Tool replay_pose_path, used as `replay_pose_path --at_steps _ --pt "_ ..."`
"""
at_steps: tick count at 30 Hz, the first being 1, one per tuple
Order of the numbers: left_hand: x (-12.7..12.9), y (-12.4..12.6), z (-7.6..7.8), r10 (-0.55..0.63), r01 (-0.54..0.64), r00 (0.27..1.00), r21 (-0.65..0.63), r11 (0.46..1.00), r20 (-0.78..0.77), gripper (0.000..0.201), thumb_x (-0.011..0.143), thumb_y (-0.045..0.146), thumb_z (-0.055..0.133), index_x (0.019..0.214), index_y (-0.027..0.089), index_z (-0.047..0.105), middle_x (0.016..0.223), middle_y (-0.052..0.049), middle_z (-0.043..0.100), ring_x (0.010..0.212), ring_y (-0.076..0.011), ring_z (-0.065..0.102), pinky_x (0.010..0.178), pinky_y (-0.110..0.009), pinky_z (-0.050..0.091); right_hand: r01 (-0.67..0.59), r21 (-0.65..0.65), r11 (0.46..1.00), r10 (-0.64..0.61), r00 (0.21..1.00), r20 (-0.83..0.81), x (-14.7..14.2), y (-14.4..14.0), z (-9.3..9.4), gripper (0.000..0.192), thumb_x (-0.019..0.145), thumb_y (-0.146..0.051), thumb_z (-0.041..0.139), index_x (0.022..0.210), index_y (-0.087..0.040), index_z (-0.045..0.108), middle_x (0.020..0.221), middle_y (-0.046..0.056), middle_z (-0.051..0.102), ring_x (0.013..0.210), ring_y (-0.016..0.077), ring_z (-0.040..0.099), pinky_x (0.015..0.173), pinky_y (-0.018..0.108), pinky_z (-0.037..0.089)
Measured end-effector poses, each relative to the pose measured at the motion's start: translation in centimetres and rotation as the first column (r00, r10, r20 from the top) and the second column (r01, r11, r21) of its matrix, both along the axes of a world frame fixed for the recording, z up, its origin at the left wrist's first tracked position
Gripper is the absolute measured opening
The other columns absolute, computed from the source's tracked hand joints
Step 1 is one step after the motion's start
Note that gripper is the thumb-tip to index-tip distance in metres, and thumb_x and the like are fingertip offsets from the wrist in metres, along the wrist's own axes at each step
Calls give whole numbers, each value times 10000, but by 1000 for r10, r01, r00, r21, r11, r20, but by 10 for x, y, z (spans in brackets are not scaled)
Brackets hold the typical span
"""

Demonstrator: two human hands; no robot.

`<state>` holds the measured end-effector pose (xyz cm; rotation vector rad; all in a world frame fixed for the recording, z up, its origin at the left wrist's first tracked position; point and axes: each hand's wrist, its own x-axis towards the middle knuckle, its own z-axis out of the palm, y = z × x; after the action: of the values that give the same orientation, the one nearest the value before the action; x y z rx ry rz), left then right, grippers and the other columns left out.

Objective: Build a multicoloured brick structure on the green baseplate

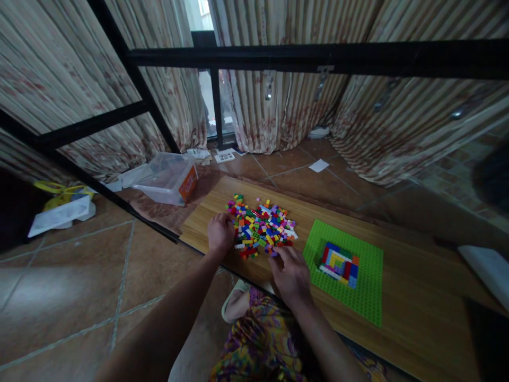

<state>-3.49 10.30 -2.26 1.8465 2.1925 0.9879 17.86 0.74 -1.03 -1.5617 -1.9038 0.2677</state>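
A loose pile of small multicoloured toy building bricks (pixel 264 225) lies on the wooden tabletop. My left hand (pixel 221 232) rests at the pile's left edge, its fingers curled in; whatever they may hold is hidden. At the near right edge of the pile is my right hand (pixel 292 273), thumb and forefinger closed about a small purple brick (pixel 273 254). To the right of that hand lies a green studded baseplate (pixel 368 297). On it sits a square build of nested coloured brick rings (pixel 339 264), with yellow near the middle and blue, red and white around.
A clear plastic bin (pixel 163 178) with an orange label stands on the floor beyond the table's left end. Black metal bars (pixel 278 57) cross above the far side. Striped curtains (pixel 254 111) hang behind. A white object (pixel 485 270) is at the far right.
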Motion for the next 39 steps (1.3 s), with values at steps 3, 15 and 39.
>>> replay_pose_path --at_steps 3,15,39 --pt "0 -1 2 -2 2 1000 -6 1000 -15 172 796 136 469 756 217 616 806 -58 651 854 -223 588 812 -333 434 -7 2 1000 7 999 33 -1 4 0 211 879 -248 540 1054 -209 652 972 58 650 948 219 550 874 341 428" --pt "-2 0 -3 -12 12 1000 4 1000 -22 154 809 142 469 764 215 596 826 -56 652 848 -219 586 807 -331 425 68 -14 998 -66 991 120 15 26 3 257 898 -197 442 1040 -200 656 1059 74 640 987 231 527 895 349 401" --pt "-1 -3 0 -11 11 1000 3 1000 -11 156 801 131 470 761 216 595 832 -59 650 846 -222 581 793 -338 430 96 -10 995 -90 962 257 4 87 8 120 811 -289 588 813 -192 661 1006 130 598 968 289 484 840 429 389"
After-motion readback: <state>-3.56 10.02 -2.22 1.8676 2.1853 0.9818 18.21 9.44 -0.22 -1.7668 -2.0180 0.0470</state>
